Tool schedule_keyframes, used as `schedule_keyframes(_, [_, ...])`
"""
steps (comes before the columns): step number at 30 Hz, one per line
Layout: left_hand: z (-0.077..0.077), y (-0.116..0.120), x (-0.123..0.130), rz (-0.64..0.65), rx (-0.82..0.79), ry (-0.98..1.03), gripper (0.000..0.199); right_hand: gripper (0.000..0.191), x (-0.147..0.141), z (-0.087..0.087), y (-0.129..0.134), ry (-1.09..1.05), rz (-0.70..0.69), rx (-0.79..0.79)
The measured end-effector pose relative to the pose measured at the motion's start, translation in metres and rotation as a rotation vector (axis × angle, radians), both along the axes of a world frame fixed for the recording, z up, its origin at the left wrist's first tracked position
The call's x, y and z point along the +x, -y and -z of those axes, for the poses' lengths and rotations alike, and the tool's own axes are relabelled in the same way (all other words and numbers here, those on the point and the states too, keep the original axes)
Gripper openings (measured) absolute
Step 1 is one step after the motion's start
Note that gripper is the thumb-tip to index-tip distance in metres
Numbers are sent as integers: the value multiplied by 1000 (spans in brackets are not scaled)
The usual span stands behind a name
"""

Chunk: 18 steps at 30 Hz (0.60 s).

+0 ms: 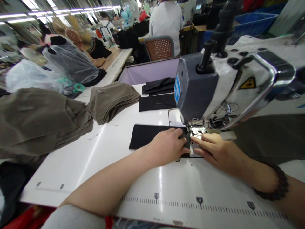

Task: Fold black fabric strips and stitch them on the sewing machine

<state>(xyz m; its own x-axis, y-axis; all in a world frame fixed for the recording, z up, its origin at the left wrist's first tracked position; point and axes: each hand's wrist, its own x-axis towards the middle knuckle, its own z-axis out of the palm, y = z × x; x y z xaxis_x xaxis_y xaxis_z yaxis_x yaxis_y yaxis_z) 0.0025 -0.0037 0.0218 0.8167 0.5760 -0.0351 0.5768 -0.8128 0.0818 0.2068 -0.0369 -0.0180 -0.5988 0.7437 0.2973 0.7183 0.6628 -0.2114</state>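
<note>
A black rectangular fabric piece (147, 135) lies flat on the sewing machine's white table, its right end at the presser foot and needle area (189, 128). My left hand (168, 144) is closed on the right part of this piece, fingers curled and pressing down near the needle. To the right of the fabric edge, my right hand (214, 148) lies low over the metal needle plate (196, 131). Its fingers are stretched out, index fingertip at the fabric's edge and thumb apart below. A small grey-beige flat thing (228, 135) shows behind its knuckles; I cannot tell what it is.
The sewing machine head (197, 86) rises just above my hands. Behind the fabric lie more black folded pieces (157, 102). Stacks of brown-grey cut fabric (111, 98) cover the left side. A ruler scale (178, 203) runs along the front edge. A seated person (165, 24) is ahead.
</note>
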Motion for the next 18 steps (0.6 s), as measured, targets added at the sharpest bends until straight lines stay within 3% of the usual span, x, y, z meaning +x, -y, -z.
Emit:
schedule_keyframes(4, [-3, 17, 0, 138, -64, -15, 33, 30, 2, 0, 2, 4, -78, 57])
schedule_keyframes(10, [-5, 19, -4, 277, -85, 22, 23, 25, 1, -10, 11, -5, -242, 127])
schedule_keyframes(18, [-12, 21, -2, 260, -123, -26, 23, 23, -2, -11, 14, -1, -247, 149])
